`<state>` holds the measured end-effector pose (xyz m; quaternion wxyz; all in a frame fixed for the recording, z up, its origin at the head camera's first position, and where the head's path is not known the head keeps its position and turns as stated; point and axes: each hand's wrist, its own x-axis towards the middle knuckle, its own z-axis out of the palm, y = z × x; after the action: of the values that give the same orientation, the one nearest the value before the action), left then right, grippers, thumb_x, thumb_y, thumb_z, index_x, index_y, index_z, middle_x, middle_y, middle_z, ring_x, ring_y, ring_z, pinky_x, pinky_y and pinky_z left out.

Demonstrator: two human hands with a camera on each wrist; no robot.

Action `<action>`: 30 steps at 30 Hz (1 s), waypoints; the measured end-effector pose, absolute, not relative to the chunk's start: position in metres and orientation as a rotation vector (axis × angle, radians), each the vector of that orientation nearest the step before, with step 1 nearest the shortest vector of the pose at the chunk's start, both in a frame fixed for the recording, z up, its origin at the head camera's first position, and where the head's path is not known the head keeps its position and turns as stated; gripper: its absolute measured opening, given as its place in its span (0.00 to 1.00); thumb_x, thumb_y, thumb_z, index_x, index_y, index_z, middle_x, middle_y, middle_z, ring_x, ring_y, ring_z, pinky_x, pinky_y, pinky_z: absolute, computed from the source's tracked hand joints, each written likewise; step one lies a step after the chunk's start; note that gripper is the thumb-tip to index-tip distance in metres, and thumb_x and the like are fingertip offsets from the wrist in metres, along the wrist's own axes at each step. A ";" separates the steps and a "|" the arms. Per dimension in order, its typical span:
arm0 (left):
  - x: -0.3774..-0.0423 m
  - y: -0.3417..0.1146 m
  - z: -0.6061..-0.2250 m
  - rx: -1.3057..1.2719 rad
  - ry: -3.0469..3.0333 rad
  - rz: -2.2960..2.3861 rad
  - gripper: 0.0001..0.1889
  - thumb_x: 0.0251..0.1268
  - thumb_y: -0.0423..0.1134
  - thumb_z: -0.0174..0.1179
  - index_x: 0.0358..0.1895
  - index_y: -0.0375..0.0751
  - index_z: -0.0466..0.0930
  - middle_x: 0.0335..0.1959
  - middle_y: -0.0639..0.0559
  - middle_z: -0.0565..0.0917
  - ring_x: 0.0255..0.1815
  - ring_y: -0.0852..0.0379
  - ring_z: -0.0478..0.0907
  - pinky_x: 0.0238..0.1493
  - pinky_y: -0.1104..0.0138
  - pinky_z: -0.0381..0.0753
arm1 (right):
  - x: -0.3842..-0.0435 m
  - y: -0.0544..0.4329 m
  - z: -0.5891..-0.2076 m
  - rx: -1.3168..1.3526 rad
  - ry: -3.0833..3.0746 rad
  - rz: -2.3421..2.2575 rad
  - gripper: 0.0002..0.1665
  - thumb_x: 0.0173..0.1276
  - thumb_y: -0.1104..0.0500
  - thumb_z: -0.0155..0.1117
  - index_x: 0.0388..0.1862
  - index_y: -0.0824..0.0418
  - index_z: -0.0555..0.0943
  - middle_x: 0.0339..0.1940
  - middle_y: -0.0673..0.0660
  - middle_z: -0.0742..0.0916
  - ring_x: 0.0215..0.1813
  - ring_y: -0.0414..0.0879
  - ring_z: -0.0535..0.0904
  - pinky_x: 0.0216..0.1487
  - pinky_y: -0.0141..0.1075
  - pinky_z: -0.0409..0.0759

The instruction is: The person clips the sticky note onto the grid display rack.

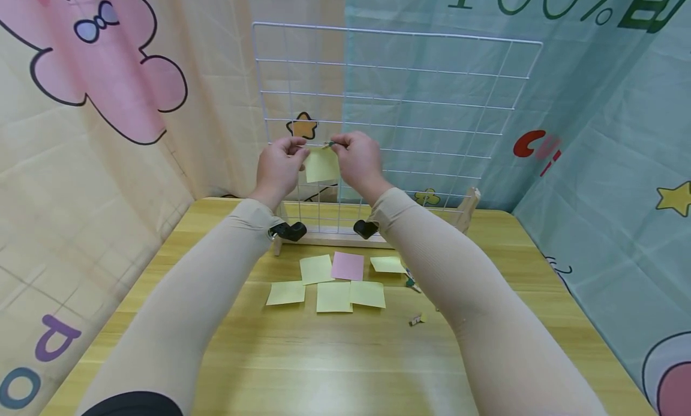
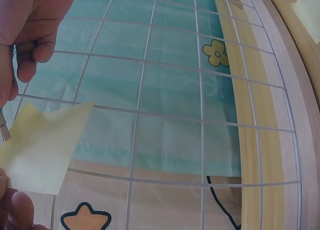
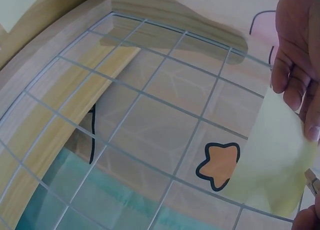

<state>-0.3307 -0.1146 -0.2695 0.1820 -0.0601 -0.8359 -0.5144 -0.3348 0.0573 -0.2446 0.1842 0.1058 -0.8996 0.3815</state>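
My left hand (image 1: pixel 278 167) pinches a yellow sticky note (image 1: pixel 322 165) by its left edge, in front of a white wire grid (image 1: pixel 397 33). At the note's top right corner, my right hand (image 1: pixel 360 164) holds a small wooden clothespin (image 3: pixel 312 180) between thumb and fingers. The clothespin sits right at the note's edge in both wrist views. In the right wrist view the note overlaps the grid wires, and its lower part bends slightly. The grid stands upright in a wooden base (image 1: pixel 335 238).
On the wooden table (image 1: pixel 324 368), a pink sticky note (image 1: pixel 347 266) lies among several yellow notes (image 1: pixel 334 297). Small clothespins (image 1: pixel 416 320) lie to their right, some partly behind my right forearm. Printed curtains (image 1: pixel 604 164) surround the table at the back and sides.
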 end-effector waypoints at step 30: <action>-0.332 -0.113 -0.267 -0.134 -2.401 -1.369 0.14 0.81 0.44 0.60 0.61 0.46 0.85 0.51 0.49 0.88 0.41 0.52 0.86 0.40 0.68 0.82 | -0.339 0.053 -0.234 0.315 -2.703 0.803 0.18 0.85 0.52 0.56 0.65 0.51 0.86 0.63 0.50 0.89 0.56 0.45 0.86 0.48 0.37 0.84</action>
<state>-0.3320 -0.1130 -0.2669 0.1863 -0.0477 -0.8524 -0.4862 -0.3391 0.0526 -0.2340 0.1515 0.1096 -0.9417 0.2796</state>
